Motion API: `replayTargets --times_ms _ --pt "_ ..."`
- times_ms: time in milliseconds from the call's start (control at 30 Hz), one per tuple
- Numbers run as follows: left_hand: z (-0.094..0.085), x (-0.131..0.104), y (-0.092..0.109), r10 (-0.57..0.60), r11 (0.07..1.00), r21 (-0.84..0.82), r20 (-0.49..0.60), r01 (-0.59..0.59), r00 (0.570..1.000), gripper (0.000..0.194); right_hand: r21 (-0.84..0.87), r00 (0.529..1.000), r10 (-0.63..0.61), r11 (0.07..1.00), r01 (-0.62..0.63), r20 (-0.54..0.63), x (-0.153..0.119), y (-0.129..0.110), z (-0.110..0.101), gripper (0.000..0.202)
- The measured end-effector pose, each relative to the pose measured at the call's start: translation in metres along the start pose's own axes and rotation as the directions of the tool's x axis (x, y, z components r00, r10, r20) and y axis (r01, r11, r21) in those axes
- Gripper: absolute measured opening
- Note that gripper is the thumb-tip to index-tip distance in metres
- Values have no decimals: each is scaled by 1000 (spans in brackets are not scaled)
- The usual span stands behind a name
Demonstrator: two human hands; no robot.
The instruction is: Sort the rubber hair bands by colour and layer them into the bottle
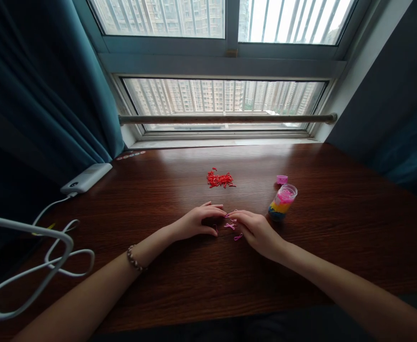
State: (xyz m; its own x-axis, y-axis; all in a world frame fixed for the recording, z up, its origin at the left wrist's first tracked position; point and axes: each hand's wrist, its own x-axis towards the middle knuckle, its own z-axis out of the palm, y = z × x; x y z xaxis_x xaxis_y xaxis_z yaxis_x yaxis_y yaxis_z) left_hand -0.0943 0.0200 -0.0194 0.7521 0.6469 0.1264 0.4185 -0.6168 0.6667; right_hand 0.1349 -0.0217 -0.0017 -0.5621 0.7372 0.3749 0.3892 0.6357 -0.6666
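Observation:
Small pink bands (230, 226) lie on the brown table between my two hands. My left hand (197, 221) is spread with thumb and fingers apart, its index fingertip at a pink piece. Over the right side of the pink bands rests my right hand (258, 230), its fingertips touching them; whether it grips one is too small to tell. Beyond the hands sits a pile of red bands (220, 179). A clear open jar (282, 203) with pink, yellow and blue layers stands to the right of my right hand, and a pink lid (281, 179) lies just behind it.
A white power strip (89, 178) sits at the table's left edge, with a looped white cable (65, 251) in front. A blue curtain (51, 85) hangs at the left. Behind the table are a window and a horizontal rail (226, 119).

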Motion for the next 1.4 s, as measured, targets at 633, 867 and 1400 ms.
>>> replayTargets --times_ms 633,867,1400 --pt "19 10 17 -107 994 -11 -302 109 947 17 -203 984 178 963 -177 -11 -8 14 11 9" --pt "26 13 16 -22 1000 -11 -335 19 942 19 -118 983 119 984 -136 -138 0 23 14 13" --pt "27 10 12 46 973 230 -277 20 960 18 -162 994 105 981 -107 -18 -5 18 16 25"
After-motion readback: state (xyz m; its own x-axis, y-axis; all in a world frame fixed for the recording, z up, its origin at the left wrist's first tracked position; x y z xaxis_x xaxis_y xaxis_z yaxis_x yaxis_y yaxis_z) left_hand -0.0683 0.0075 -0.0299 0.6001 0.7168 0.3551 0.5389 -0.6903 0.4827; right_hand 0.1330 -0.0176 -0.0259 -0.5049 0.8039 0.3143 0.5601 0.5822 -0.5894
